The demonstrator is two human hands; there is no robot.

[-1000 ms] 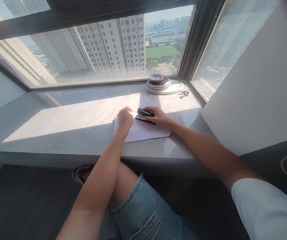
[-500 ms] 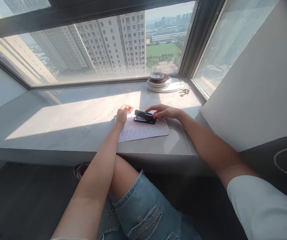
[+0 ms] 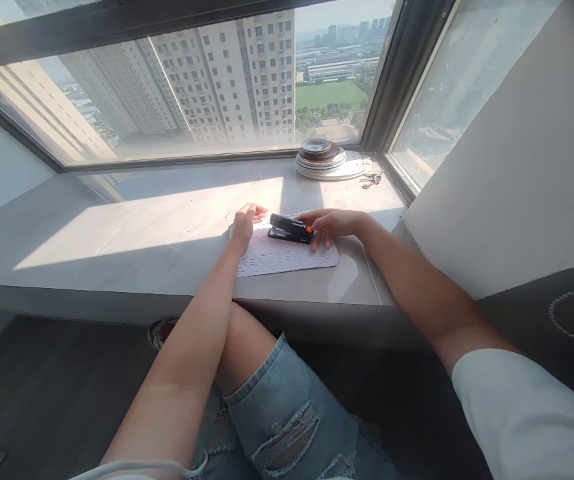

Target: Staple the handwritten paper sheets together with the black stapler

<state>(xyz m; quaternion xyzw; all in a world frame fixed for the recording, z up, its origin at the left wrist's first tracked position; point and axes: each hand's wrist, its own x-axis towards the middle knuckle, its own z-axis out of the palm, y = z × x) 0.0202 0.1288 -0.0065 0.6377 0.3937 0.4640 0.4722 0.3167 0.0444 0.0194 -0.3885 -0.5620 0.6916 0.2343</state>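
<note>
A black stapler (image 3: 291, 229) with an orange-red part at its rear end lies on a sheet of printed paper (image 3: 287, 260). Its jaw end points left and its upper arm is raised from the base. My right hand (image 3: 331, 225) is closed around the rear end, with some fingers behind it and others hanging in front over the paper. At the paper's upper left edge rests my left hand (image 3: 247, 221), fingers stretched toward the stapler with nothing seen in them. Part of the paper's far edge is hidden behind the hands and stapler.
The paper lies on a pale tiled window ledge (image 3: 131, 260). A stack of plates (image 3: 321, 160) stands by the window corner, with keys (image 3: 373, 179) beside it. A white wall (image 3: 497, 167) rises on the right. My knee is below the ledge's front edge.
My right hand has shifted slightly, and its lower fingers now reach down in front of the stapler's rear end. My left hand stays by the paper's edge. The view has tilted slightly.
</note>
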